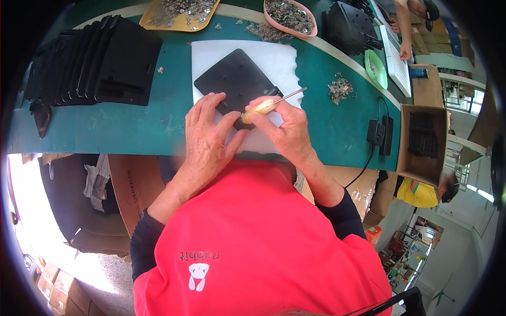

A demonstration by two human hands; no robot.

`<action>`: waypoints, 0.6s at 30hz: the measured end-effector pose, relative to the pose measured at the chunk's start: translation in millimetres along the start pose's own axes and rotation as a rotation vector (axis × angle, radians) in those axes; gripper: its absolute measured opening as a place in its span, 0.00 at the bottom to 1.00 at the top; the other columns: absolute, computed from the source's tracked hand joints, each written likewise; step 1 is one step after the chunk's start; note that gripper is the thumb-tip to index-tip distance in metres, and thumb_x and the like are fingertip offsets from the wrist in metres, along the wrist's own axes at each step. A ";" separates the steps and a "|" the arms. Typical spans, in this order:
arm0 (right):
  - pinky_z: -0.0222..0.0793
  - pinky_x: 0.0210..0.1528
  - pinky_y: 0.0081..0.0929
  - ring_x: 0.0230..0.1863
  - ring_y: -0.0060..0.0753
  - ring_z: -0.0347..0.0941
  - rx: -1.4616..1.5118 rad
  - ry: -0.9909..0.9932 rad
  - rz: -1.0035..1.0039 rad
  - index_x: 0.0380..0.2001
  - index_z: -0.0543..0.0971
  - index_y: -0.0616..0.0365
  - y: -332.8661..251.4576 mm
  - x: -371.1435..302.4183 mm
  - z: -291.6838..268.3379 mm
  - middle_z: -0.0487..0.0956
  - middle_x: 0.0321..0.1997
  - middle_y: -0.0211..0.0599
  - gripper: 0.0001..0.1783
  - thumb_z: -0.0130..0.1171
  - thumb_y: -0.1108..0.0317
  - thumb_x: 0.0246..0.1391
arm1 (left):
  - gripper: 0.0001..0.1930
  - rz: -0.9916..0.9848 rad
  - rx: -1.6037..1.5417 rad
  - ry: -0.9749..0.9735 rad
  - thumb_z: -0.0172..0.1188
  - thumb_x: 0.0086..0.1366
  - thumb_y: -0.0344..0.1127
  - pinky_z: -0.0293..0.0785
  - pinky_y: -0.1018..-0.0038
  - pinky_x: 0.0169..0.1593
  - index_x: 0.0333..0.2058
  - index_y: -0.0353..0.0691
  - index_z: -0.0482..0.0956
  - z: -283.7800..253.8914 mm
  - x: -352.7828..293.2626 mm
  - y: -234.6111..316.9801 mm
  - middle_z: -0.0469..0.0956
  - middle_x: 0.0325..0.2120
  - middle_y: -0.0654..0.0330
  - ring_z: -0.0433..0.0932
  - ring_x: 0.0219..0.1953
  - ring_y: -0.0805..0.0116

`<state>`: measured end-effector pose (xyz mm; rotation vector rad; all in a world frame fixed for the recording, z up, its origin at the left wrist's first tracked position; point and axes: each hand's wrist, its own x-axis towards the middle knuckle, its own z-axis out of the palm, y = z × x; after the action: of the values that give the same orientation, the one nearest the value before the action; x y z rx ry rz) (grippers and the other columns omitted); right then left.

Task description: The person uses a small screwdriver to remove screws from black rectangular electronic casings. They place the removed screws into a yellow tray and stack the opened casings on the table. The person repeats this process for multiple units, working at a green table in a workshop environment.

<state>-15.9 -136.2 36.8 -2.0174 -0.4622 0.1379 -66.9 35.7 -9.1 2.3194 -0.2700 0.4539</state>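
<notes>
A flat black plastic plate lies on a white foam sheet on the green table. My left hand rests on the plate's near edge, fingers spread over it. My right hand grips a small tool with a pale yellow handle and a thin metal shaft pointing up and to the right. The tool's handle end sits by the plate's near right corner, between my two hands.
A row of black plates leans at the left. A yellow tray and a pink tray hold grey scraps at the back; a green dish sits right. A black adapter, a cardboard box, another person's arm.
</notes>
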 end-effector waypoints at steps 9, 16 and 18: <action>0.72 0.34 0.26 0.30 0.32 0.78 -0.047 0.054 -0.044 0.34 0.81 0.61 12.5 -4.4 12.3 0.81 0.31 0.37 0.12 0.68 0.65 0.50 | 0.18 -0.014 -0.019 0.011 0.71 0.47 0.33 0.61 0.56 0.57 0.39 0.42 0.81 1.8 -0.3 0.4 0.69 0.53 0.50 0.66 0.58 0.47; 0.72 0.40 0.32 0.35 0.39 0.75 -0.378 0.126 -0.458 0.33 0.78 0.58 14.5 -12.6 23.8 0.78 0.30 0.34 0.11 0.68 0.67 0.48 | 0.17 -0.009 -0.009 0.028 0.71 0.46 0.33 0.62 0.56 0.57 0.37 0.41 0.81 3.5 -0.8 -1.0 0.70 0.52 0.51 0.67 0.57 0.48; 0.72 0.42 0.33 0.35 0.40 0.74 -0.433 0.155 -0.557 0.33 0.78 0.57 15.3 -15.4 30.6 0.78 0.31 0.34 0.11 0.67 0.68 0.47 | 0.17 -0.026 -0.002 0.007 0.71 0.46 0.33 0.62 0.56 0.57 0.37 0.41 0.81 3.2 -0.8 -2.7 0.70 0.51 0.51 0.67 0.57 0.47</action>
<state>-35.0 -122.8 7.4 -2.2070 -0.9972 -0.4953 -65.9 35.5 -13.2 2.3160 -0.2361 0.4489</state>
